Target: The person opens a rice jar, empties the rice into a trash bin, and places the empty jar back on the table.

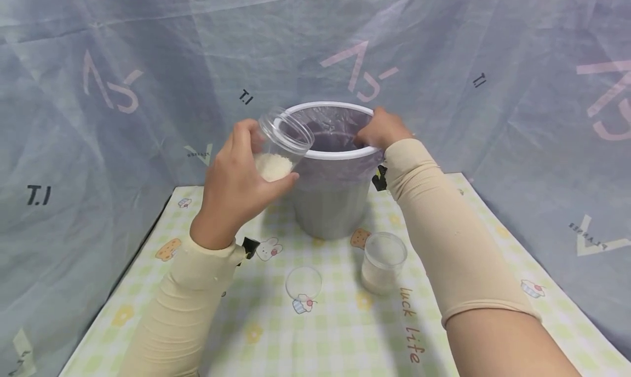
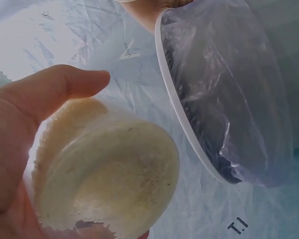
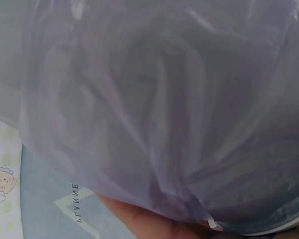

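A clear jar [image 1: 288, 133] with white grains [image 1: 273, 167] inside is held in my left hand [image 1: 234, 180], tilted with its open mouth toward the bin. The thumb lies along one side of the jar; in the left wrist view the jar's base [image 2: 134, 174] faces the camera. My right hand [image 1: 388, 127] grips the far right rim of a grey trash bin [image 1: 330, 207], fingers reaching over the edge. A thin purplish bag [image 2: 229, 94] lines the bin and folds over its white rim. In the right wrist view the bag [image 3: 139, 99] hides most of that hand.
A second clear jar [image 1: 384, 264] stands upright in front of the bin, with pale contents low in it. Left of it a clear round lid [image 1: 303, 284] lies flat on the checked tablecloth [image 1: 340, 333]. Grey-blue fabric [image 1: 172, 64] hangs behind and on both sides.
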A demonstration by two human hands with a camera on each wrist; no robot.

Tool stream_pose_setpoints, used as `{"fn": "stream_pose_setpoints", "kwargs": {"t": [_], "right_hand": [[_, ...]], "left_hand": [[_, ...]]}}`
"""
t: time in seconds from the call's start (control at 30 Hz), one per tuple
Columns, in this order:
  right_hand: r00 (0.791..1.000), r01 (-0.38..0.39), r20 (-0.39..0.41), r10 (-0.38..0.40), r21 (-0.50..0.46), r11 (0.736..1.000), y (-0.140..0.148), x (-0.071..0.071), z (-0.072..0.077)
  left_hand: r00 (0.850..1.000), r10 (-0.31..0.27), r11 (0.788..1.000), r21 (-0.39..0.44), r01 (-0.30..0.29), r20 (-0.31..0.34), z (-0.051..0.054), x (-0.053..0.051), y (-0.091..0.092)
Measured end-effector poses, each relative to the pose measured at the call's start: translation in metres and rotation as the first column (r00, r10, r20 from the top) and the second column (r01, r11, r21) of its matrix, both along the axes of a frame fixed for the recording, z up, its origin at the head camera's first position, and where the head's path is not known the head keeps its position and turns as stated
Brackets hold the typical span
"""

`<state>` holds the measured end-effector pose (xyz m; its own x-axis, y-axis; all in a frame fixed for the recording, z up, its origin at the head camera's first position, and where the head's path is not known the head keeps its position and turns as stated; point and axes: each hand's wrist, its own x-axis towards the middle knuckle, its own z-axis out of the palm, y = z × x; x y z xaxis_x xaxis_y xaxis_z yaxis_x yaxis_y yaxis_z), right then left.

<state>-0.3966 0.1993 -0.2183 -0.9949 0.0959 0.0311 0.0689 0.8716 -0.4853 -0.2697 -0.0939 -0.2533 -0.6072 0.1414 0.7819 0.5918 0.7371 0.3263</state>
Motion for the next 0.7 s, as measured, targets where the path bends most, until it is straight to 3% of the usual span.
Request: {"fn": "stream_pose_setpoints", "kwargs": {"t": [0.23, 0.47, 0.7], "right_hand": [[1.000, -0.002, 0.014, 0.002, -0.003, 1.000, -0.003, -0.003, -0.003], [1.000, -0.006, 0.023, 0.006, -0.036, 0.999, 0.000, -0.005, 0.000], [1.000, 0.008, 0.023, -0.008, 0.010, 1.000, 0.003, -0.001, 0.001]], "left_hand": [[0.999, 0.039, 0.998, -0.042, -0.038, 0.033, 0.002, -0.004, -0.003], [0.998, 0.067, 0.990, -0.123, -0.069, -0.016, 0.009, -0.012, 0.002], [0.997, 0.073, 0.984, -0.160, -0.078, -0.036, 0.013, -0.020, 0.004]]}}
